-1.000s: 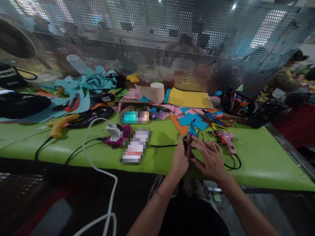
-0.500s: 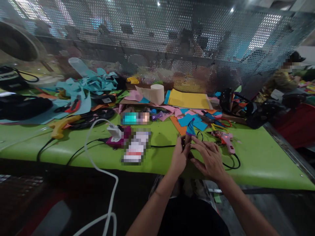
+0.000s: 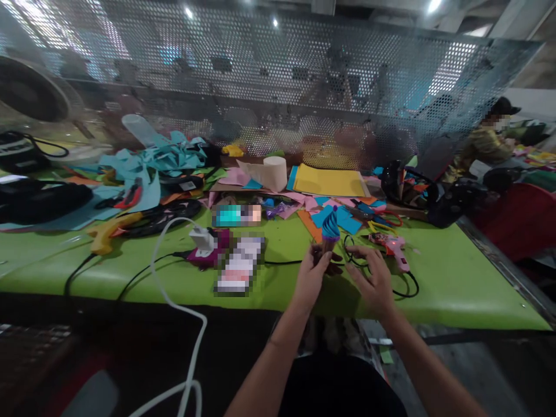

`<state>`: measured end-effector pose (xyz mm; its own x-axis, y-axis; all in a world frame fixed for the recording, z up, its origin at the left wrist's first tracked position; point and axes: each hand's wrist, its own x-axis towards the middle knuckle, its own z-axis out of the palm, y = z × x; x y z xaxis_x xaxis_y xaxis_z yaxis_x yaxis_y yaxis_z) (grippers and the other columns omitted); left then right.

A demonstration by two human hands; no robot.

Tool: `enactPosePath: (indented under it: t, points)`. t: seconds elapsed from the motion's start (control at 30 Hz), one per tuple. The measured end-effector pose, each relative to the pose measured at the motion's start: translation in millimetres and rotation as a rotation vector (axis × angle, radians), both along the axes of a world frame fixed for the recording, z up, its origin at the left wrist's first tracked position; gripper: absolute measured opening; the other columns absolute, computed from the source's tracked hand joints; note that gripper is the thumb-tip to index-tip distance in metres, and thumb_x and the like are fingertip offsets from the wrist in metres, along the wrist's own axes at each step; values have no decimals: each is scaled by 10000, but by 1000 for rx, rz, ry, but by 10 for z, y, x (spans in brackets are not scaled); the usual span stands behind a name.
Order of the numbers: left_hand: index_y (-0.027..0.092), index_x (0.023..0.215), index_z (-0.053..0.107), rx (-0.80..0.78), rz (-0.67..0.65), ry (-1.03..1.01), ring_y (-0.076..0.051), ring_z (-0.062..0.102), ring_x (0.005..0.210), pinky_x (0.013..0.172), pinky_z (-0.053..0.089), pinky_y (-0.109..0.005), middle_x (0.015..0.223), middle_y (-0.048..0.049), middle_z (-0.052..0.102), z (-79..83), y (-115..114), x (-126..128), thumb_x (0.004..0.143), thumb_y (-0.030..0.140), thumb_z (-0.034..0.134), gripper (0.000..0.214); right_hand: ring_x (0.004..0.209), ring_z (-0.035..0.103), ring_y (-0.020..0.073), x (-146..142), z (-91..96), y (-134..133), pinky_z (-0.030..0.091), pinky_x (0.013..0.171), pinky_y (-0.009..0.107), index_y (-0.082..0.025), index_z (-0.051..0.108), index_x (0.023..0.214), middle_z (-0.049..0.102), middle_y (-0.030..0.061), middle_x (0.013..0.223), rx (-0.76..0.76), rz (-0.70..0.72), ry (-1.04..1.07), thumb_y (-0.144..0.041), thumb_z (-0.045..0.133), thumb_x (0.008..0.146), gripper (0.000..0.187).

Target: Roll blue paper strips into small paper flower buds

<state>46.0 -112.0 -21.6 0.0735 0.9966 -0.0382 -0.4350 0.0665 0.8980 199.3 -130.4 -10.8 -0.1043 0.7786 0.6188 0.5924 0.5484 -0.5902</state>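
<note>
A blue swirled paper ice cream cone (image 3: 330,227) with a purple lower rim and a brown cone stands upright in my left hand (image 3: 311,272). The fingers and thumb of that hand close around the brown lower part and hide most of it. My right hand (image 3: 372,275) is just to the right, apart from the cone, with its fingers spread and nothing seen in them. Beyond the right hand lies a pink glue gun (image 3: 396,249) with a small red light and a black cord.
The green table (image 3: 469,272) bears a phone (image 3: 240,265), a purple power strip (image 3: 217,246) with a white plug, and a yellow glue gun (image 3: 106,234). Yellow paper sheets (image 3: 328,180), blue scraps and pliers lie behind. A perforated metal screen (image 3: 278,87) rises at the back.
My right hand has come away from the cone towards the right and opened. My left hand still holds the cone, now more upright and slightly further left in view.
</note>
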Motion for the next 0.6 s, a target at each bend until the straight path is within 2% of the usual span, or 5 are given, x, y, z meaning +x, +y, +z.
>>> enactPosePath:
  t: [0.07, 0.13, 0.23, 0.43, 0.6]
  points:
    - [180, 948, 549, 14, 27, -4, -112, 631, 625, 628, 494, -241, 794, 3, 683, -8, -8, 7, 747, 456, 738, 390, 999, 624, 235, -20, -13, 59, 488, 866, 391, -241, 604, 1134, 690, 69, 1075, -117, -10, 82, -371, 621, 898, 270]
    - [173, 927, 588, 49, 46, -3, -116, 625, 694, 668, 494, -238, 812, 3, 678, -21, -9, 12, 723, 432, 765, 375, 982, 622, 228, -45, -27, 117, 501, 846, 374, -229, 613, 1129, 683, 72, 1079, -229, 39, 162, -408, 633, 880, 308]
    - [168, 892, 619, 92, 44, 4, -115, 596, 729, 680, 478, -231, 820, 3, 661, -41, 9, 17, 690, 425, 792, 370, 919, 626, 218, -98, -45, 185, 506, 799, 354, -213, 627, 1093, 687, 67, 1026, -327, 103, 265, -437, 644, 851, 330]
    - [169, 844, 619, 122, 20, 3, -150, 626, 822, 820, 492, -285, 825, -12, 673, -101, 69, 41, 624, 398, 844, 389, 816, 615, 217, -210, -32, 251, 479, 744, 348, -210, 669, 950, 699, 50, 906, -343, 72, 344, -417, 716, 766, 280]
    - [171, 952, 641, 137, 18, 64, -182, 656, 921, 908, 495, -346, 968, -60, 712, -166, 93, 59, 703, 328, 791, 331, 808, 606, 216, -184, 46, 296, 463, 741, 342, -202, 688, 885, 703, 48, 885, -330, 25, 327, -403, 739, 731, 258]
